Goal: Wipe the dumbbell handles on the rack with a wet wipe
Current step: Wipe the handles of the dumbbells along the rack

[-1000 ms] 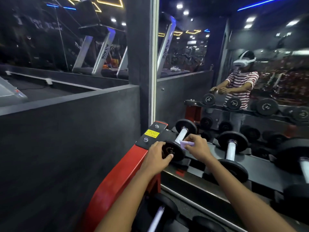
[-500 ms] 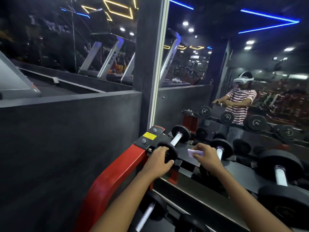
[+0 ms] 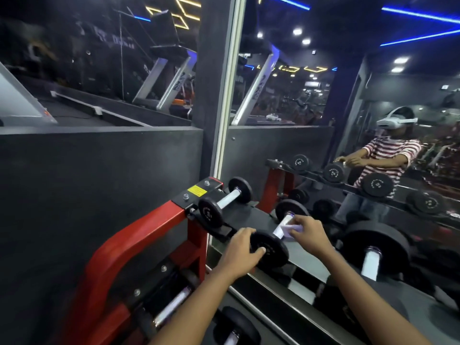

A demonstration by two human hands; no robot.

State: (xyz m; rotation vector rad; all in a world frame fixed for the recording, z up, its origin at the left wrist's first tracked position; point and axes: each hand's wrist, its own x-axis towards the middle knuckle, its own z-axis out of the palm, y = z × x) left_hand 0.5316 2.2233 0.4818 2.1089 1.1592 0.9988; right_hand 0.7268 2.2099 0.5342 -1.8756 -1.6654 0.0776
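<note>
Right hand (image 3: 307, 234): fingers curled, pinching the wet wipe (image 3: 291, 229) against the handle (image 3: 282, 226) of the second dumbbell, top tier of the rack (image 3: 139, 235). Left hand (image 3: 240, 249): fingers and thumb clamped over the near plate (image 3: 270, 250) of that dumbbell. First dumbbell (image 3: 225, 201) lies at 10 o'clock from the hands; a larger dumbbell (image 3: 373, 247) lies at 3 o'clock.

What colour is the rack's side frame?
Red, clearest in the head view: rack's side frame.
</note>
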